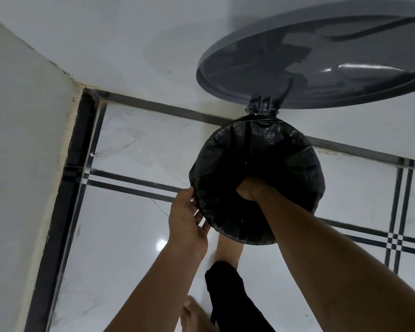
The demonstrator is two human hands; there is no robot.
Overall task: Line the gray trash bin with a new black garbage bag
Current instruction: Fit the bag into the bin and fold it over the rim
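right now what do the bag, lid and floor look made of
Bag: thin black plastic film, going by its crinkles and dull sheen. Lid: gray and smooth with glossy highlights, probably moulded plastic, possibly painted metal. Floor: polished white tile, marble-veined, mirroring a light.

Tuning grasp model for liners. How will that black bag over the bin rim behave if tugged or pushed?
Probably floppy: the black bag is creased and wrinkled all round the rim. Likely thin and light, since it drapes closely where the left hand touches its edge. It seems to give easily: the right hand reaches down into it. The glossy film may be slippery.
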